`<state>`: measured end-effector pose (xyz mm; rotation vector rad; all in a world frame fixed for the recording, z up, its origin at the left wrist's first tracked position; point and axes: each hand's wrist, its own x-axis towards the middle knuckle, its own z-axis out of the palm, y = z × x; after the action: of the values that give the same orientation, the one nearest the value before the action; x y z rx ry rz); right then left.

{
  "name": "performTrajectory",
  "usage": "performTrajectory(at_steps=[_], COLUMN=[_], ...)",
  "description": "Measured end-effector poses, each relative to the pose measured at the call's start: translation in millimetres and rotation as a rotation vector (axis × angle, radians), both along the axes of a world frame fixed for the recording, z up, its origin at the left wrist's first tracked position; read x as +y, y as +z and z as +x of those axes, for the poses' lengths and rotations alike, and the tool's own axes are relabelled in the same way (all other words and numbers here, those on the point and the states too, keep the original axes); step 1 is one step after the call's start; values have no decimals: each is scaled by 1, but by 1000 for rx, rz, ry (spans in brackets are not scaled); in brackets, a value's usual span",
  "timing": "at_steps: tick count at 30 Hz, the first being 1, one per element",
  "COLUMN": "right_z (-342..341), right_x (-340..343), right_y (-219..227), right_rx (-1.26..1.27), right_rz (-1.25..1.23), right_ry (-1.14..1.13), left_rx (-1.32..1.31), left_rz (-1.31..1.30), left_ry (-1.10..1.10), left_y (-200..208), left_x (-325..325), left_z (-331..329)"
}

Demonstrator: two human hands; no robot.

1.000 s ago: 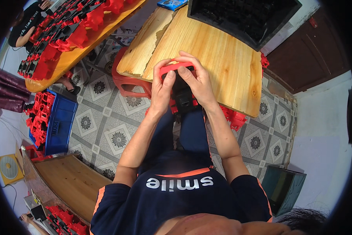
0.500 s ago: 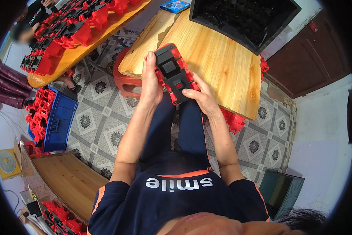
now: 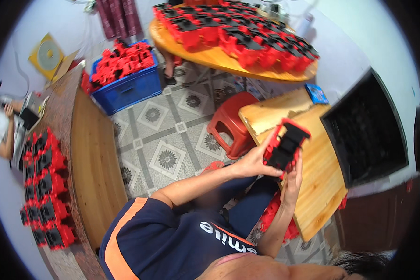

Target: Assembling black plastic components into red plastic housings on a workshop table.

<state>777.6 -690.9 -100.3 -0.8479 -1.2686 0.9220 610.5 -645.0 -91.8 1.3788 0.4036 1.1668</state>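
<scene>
A boxy red and black plastic housing is held up in front of me, above the near corner of the wooden table. My left hand grips it from the left, thumb along its lower edge and fingers mostly hidden behind it. From below and to the right, my right hand closes on its lower end, fingers pressed against the side. The black insert faces up inside the red shell.
Beneath lies the wooden table, with a large black bin and a blue packet. A red stool stands left of it. Similar housings crowd an orange table and a stone-topped counter. A blue crate holds red parts.
My view has swung left, bringing the counter, crate and a seated person into fuller sight. The housing has been turned in my hands, and both hands still hold it.
</scene>
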Motion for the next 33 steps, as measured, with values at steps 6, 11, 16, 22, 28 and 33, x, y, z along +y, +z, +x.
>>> performTrajectory(at_steps=[6,11,16,22,28,33], right_z=[-24,-85,-54,-17,-15,-17], right_x=[26,55,52,22,4,6], right_y=[3,36,-6,-43,-46,-53], right_rx=[167,-228,-208,-310,-250,-138], right_rz=[-11,77,-322,-519,-592,-608], right_ry=[116,195,163,235,144,206], left_rx=[134,-19,-762,-712,-1424,-1114], left_rz=[337,156,-119,-790,-549,-47], left_ry=[471,1238,1684,2795,2312,2337], left_y=[7,39,74,59,8,146], left_x=[-6,39,91,13,-14,-81], left_z=[-28,-134,-408,-682,-767,-884])
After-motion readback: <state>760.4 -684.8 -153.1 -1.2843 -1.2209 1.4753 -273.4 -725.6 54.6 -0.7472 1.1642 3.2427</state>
